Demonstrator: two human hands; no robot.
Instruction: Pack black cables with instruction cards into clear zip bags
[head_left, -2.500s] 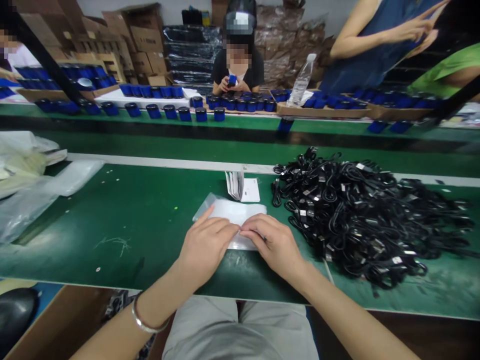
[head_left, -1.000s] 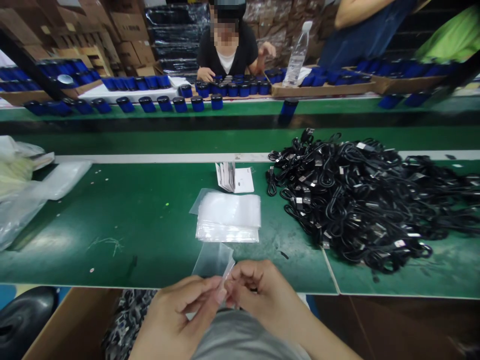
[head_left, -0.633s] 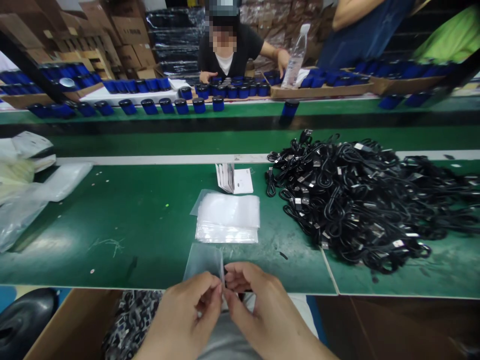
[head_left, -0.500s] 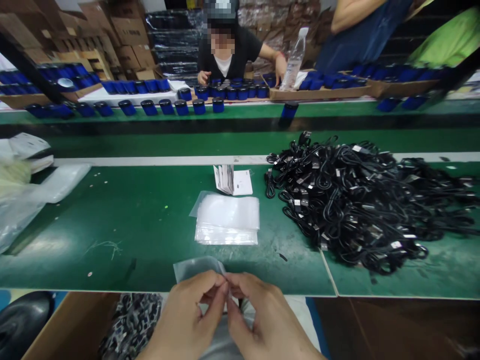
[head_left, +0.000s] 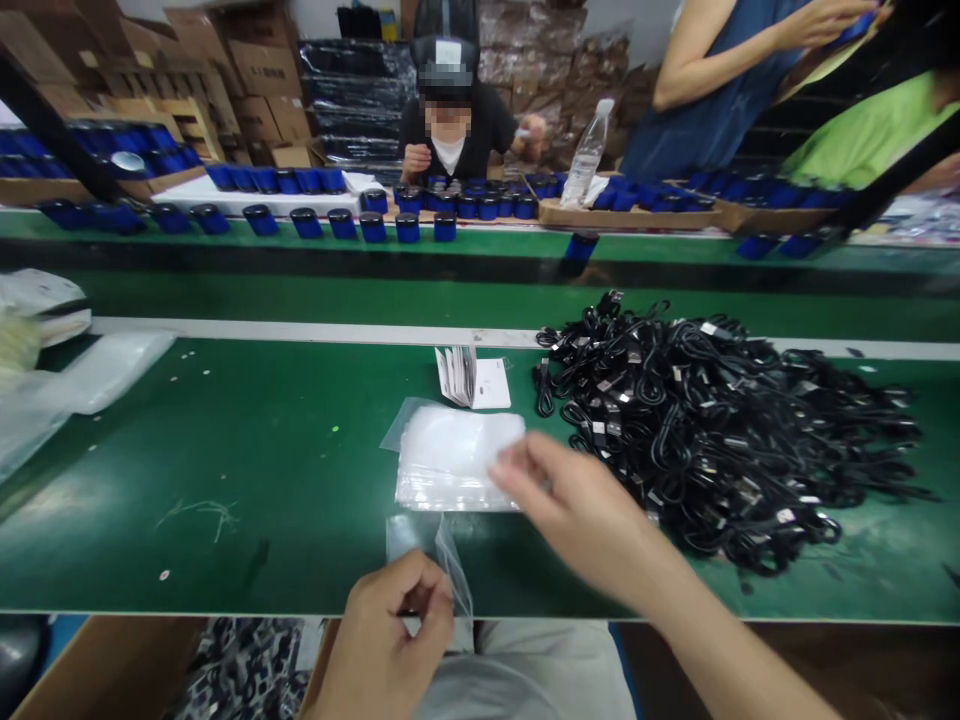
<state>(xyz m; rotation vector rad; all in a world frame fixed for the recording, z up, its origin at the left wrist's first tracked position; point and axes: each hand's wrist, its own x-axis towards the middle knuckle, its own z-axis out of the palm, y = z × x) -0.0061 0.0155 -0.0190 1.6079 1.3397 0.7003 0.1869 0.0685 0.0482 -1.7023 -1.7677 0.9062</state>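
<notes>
My left hand is closed at the table's front edge, pinching a clear plastic bag whose film stands up past the fingers. My right hand reaches forward over the right end of a stack of clear plastic bags. Its fingertips are blurred, loosely curved, and nothing shows in them; whether they touch the stack I cannot tell. Just behind the stack, small white folded booklets stand fanned beside a flat one. To the right spreads a large heap of bundled black USB cables.
Plastic packaging lies at the left. A box of small wrapped items sits below the front edge. Blue jars with black lids line the far side near a water bottle. Co-workers are behind, one seated opposite.
My right hand has let go of the bag at my left hand and moved forward and right, over the bag stack. My left hand keeps its bag. The seated co-worker's hand has risen.
</notes>
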